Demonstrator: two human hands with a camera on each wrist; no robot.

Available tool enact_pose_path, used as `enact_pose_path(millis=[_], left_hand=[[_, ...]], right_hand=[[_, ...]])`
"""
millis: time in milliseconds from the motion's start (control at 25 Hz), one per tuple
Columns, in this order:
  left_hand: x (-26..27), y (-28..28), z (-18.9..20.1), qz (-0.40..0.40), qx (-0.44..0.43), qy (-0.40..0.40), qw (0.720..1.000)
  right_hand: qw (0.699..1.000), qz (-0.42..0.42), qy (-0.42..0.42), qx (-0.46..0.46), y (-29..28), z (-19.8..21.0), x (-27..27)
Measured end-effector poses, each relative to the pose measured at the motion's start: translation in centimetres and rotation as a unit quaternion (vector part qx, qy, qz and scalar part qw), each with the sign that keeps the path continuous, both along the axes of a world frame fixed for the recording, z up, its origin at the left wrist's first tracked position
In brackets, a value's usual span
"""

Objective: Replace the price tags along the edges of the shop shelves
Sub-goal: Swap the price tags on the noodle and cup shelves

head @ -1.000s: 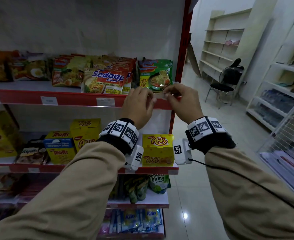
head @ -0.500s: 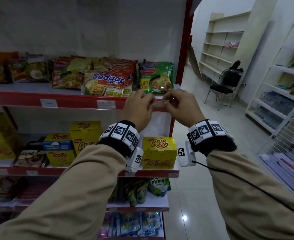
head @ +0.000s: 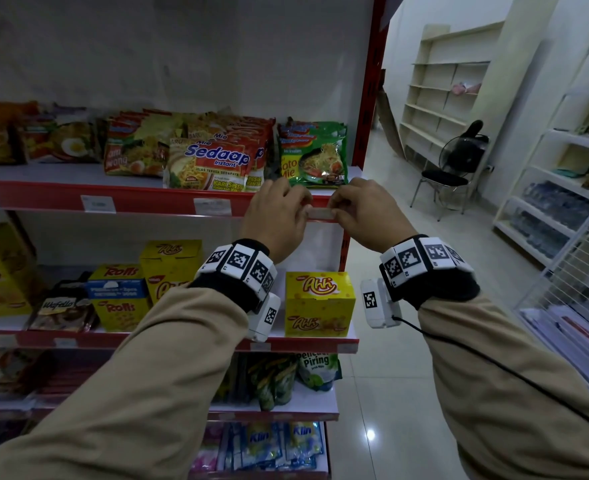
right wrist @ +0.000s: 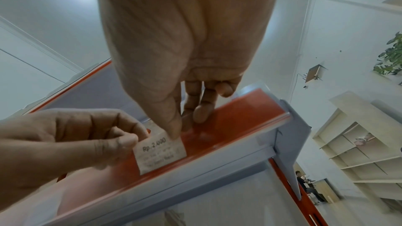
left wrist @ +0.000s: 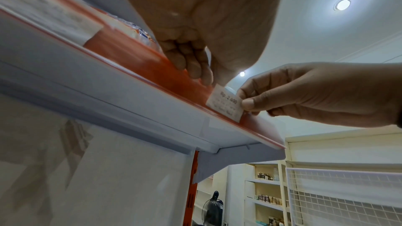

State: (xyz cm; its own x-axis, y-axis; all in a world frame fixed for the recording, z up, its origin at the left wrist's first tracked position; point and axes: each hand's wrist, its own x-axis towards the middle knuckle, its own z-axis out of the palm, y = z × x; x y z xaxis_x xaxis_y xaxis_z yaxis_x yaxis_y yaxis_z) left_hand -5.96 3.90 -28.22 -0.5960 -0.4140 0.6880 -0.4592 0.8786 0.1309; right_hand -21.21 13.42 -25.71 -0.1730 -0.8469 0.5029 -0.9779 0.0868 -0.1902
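Note:
A small white price tag (head: pixel 321 213) printed "Rp. 2.000" lies against the red edge strip (head: pixel 147 202) of the top shelf, near its right end. My left hand (head: pixel 303 211) pinches the tag's left edge and my right hand (head: pixel 336 211) pinches its right edge. In the left wrist view the tag (left wrist: pixel 225 103) sits on the strip (left wrist: pixel 152 68) with the right hand's thumb on it. In the right wrist view the tag (right wrist: pixel 159 152) is held between both hands on the strip (right wrist: pixel 228 123). Two more tags (head: pixel 212 206) (head: pixel 98 204) sit further left.
Noodle packs (head: pixel 312 154) stand just behind the hands on the top shelf. Yellow boxes (head: pixel 317 303) fill the shelf below. The red upright post (head: pixel 369 98) ends the shelf at the right. Beyond it are a tiled aisle, a black chair (head: pixel 445 181) and white racks (head: pixel 563 188).
Both hands have brought the tag down from the shelf's top lip onto the face of the red strip. They stay at the same spot along the shelf.

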Motion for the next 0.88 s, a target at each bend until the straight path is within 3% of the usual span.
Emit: enact_pose_path(millis=[440,760,880], left_hand=[[0.0,-0.1,0.2,0.010,0.009,-0.019,1.000],[0.1,0.5,0.1,0.007,0.004,0.009,1.000],[0.4,0.5,-0.1,-0.003,-0.002,0.020,1.000]], right_hand=[[1.000,-0.011,-0.004,0.006,0.2,0.0,0.2],[0.998,-0.015,-0.011,-0.064,0.5,-1.0,0.4],[0.992,-0.068,0.015,-0.101,0.5,-1.6,0.8]])
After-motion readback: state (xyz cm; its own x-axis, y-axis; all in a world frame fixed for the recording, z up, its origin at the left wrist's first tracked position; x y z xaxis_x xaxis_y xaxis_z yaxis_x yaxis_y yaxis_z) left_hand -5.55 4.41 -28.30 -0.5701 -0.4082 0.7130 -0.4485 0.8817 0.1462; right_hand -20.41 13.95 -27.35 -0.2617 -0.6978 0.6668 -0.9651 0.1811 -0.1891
